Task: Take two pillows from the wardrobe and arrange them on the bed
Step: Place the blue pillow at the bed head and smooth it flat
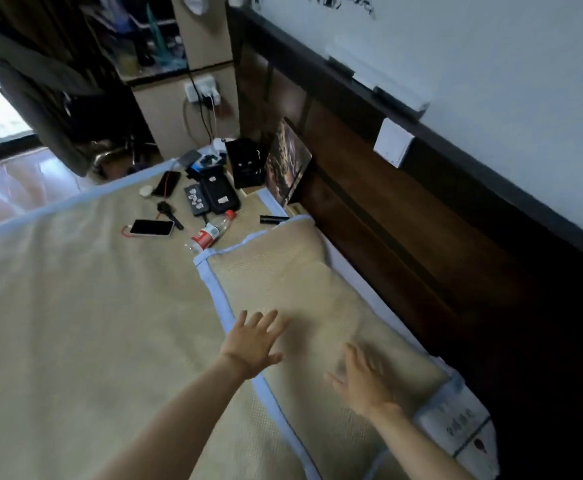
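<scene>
With both palms spread flat on pillow (304, 306), left hand (253, 342) and right hand (363, 379) gripping nothing, I risk shoving it into the bottle (210, 232) beside its far corner.

A tan woven pillow (283, 289) with pale blue trim lies along the dark wooden headboard (404, 216) on the mat-covered bed (75, 323). Both hands are spread flat, the left hand (253, 342) at its blue edge, the right hand (364, 381) blurred on its surface. Beyond the pillow lie a water bottle (210, 232), a phone (151, 227) and a flashlight (274, 219).

No legible text — labels blurred
</scene>
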### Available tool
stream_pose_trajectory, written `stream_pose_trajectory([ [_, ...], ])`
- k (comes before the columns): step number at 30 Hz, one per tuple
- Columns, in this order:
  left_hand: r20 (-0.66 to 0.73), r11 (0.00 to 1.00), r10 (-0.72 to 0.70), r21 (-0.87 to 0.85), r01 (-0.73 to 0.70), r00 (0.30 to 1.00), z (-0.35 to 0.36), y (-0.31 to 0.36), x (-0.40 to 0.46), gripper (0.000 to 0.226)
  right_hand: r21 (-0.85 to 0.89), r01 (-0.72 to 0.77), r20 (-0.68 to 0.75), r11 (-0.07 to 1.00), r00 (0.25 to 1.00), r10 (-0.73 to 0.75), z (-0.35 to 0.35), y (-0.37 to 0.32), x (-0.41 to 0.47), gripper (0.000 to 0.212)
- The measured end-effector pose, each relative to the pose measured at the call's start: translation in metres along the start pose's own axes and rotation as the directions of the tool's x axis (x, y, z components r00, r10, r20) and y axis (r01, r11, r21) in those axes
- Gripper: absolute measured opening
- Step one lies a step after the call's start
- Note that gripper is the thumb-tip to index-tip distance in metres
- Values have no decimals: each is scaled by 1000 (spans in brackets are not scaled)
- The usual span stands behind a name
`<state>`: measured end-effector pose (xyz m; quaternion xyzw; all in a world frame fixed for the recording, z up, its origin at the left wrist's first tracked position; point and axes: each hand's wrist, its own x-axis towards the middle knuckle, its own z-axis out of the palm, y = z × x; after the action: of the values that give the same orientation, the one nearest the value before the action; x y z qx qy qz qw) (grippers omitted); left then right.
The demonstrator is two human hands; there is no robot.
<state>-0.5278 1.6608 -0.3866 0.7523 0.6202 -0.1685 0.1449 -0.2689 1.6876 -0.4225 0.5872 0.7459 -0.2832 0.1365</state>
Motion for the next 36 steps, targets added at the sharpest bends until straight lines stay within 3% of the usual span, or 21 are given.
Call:
stream_pose_trajectory([
  [3,18,998,63,0,-63,998,-39,30,50,72,55,-94,76,994,993,90,-21,39,-3,98],
  [6,-45,986,168,-16,-169,985,-75,65,92,70,70,-185,44,980,982,182,-49,75,-10,101],
  [10,-124,981,189,-19,-192,974,-82,68,115,69,-145,-216,-278,966,945,170,-72,85,-16,91],
  [13,-107,988,147,-28,-150,983,-42,37,118,66,-32,-262,-1,965,965,262,-71,72,0,82],
  [15,-48,992,126,19,-125,991,-12,8,126,68,-37,-285,67,958,956,287,-67,56,22,79],
  [17,14,989,140,54,-141,990,8,-12,141,73,25,-293,84,956,953,290,-56,37,39,77],
  [21,-134,982,188,23,-187,973,13,-33,205,77,208,-324,5,923,944,331,-14,19,86,85],
  [24,-214,956,294,84,-283,932,28,-30,254,76,138,-379,-159,915,903,398,27,39,120,85],
  [26,-244,947,319,127,-296,916,39,-27,291,75,100,-453,-132,886,876,464,63,50,141,84],
  [29,-231,945,321,133,-297,918,73,-21,326,71,213,-603,-110,769,767,632,118,61,159,93],
  [33,-276,957,287,130,-260,917,117,-40,339,75,260,-561,-310,786,722,619,145,61,158,92],
  [36,-299,966,258,103,-238,919,114,-73,352,72,239,-579,-365,779,690,625,153,76,140,91],
])
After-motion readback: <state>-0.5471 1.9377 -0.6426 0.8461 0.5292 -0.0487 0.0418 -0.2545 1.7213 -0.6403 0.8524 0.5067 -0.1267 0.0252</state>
